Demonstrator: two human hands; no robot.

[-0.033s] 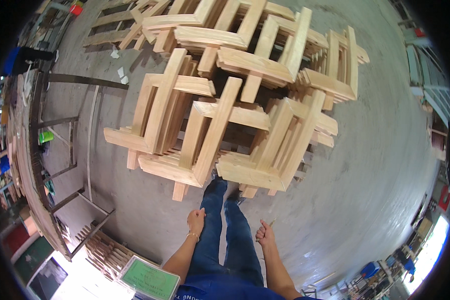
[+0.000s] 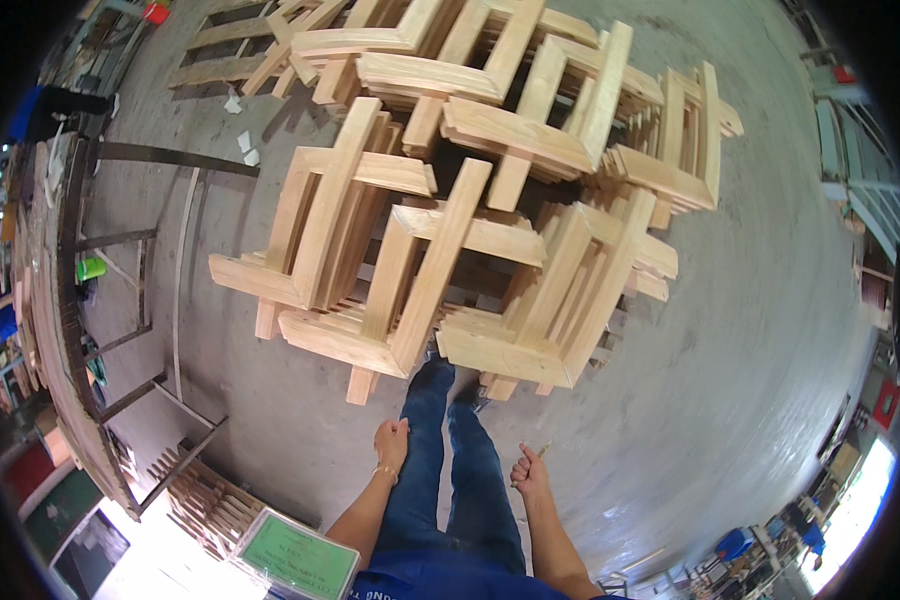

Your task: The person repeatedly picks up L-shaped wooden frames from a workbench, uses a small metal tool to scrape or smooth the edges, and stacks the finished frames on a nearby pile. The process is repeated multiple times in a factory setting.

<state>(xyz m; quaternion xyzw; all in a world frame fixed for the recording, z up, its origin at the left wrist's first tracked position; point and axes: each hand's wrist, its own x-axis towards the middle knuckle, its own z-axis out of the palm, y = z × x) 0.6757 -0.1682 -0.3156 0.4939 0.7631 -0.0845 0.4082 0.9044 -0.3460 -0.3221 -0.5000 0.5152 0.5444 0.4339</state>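
Observation:
My left hand [image 2: 392,443] hangs beside my left thigh, fingers curled closed, with nothing seen sticking out of it. Out to the right of my legs, my right hand [image 2: 530,470] is closed around a thin pencil-like stick [image 2: 544,449], whose tip pokes out past the thumb. Neither hand touches the wood. In front of my feet stand stacks of pale wooden frames, each of boards joined at angled corners. Nearest are a middle stack [image 2: 342,343] and a right stack [image 2: 505,350], with a left stack [image 2: 255,278] just beyond.
More frame stacks [image 2: 515,130] stand behind, beside a wooden pallet [image 2: 225,50]. On the left is a dark metal rack [image 2: 175,157] with a bright green container [image 2: 91,268]. Wooden slats [image 2: 210,500] lie at the lower left. A green card [image 2: 300,555] hangs near my left arm.
The stacks have shifted very slightly right and down in the picture. Both hands stay in the same place and pose.

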